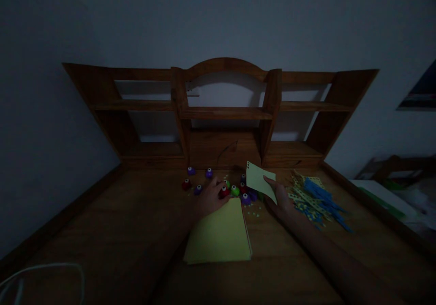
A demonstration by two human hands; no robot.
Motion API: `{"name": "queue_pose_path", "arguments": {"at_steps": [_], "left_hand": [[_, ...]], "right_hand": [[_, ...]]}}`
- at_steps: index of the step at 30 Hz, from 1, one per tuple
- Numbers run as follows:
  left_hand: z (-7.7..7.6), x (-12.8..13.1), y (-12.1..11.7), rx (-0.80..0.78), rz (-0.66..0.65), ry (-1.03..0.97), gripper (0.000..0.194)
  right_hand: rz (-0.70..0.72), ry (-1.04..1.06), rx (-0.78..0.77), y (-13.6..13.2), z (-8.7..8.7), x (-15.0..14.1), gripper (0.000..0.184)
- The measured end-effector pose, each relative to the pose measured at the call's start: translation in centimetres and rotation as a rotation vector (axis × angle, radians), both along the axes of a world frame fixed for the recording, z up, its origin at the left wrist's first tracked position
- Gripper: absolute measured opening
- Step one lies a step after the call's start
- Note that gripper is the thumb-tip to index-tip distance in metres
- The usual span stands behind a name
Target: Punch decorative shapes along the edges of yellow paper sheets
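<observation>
My left hand point(210, 199) is closed around a small red craft punch point(224, 191), above the top edge of a stack of yellow paper point(221, 234). In my right hand point(280, 198) is a single pale yellow sheet point(260, 182), pinched at its right side and raised off the desk. A few small holes show at the sheet's upper left corner. Between my hands sit a green punch point(235, 190), a purple punch point(245, 199) and another red punch point(243, 187). Tiny pale paper bits point(254, 213) lie scattered near them.
More punches, such as a purple one point(191, 171) and a red one point(186, 184), stand at the left. A pile of blue strips point(323, 196) and punched yellow strips point(306, 196) lies at the right. Behind rises a wooden shelf point(226, 113). A white cable point(51, 265) is at lower left.
</observation>
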State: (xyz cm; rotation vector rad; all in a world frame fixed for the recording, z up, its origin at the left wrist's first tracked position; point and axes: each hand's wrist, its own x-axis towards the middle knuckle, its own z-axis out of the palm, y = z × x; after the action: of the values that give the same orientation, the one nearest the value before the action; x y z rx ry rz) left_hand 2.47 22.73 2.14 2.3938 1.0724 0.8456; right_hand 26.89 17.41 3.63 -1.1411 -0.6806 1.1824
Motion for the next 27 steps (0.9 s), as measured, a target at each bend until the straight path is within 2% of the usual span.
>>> {"name": "queue_pose_path", "arguments": {"at_steps": [4,8,10,14,18,20,22,24,27], "left_hand": [[-0.3,-0.2,0.7,0.090,0.008,-0.034,0.026],[0.4,-0.2,0.4,0.209,0.049,-0.015,0.032],[0.9,0.2,-0.2,0.267,0.013,0.044,0.036],[0.9,1.1,-1.2,0.388,-0.154,0.228,0.036],[0.4,1.5,-1.4,0.373,-0.152,0.254,0.024],[0.3,1.5,-1.3,0.309,-0.137,0.182,0.018],[0.4,1.4,-1.2,0.217,-0.117,0.020,0.017],[0.7,1.5,-1.0,0.073,-0.059,-0.242,0.020],[1.1,1.4,-0.3,-0.250,0.052,-0.700,0.034]], "right_hand": [[0.026,-0.017,-0.016,0.1,-0.2,0.0,0.028],[0.003,0.101,-0.037,0.0,-0.2,0.0,0.025],[-0.013,0.158,-0.035,-0.2,0.0,-0.2,0.021],[-0.014,0.183,-0.009,-0.4,0.5,-0.4,0.015],[-0.013,0.235,-0.037,-0.2,0.5,-0.2,0.012],[-0.006,0.258,-0.054,-0.2,0.4,-0.1,0.012],[0.007,0.261,-0.054,-0.2,0.4,-0.2,0.013],[0.012,0.260,-0.042,-0.3,0.6,-0.3,0.013],[-0.007,0.228,-0.038,-0.5,0.8,-0.5,0.011]]}}
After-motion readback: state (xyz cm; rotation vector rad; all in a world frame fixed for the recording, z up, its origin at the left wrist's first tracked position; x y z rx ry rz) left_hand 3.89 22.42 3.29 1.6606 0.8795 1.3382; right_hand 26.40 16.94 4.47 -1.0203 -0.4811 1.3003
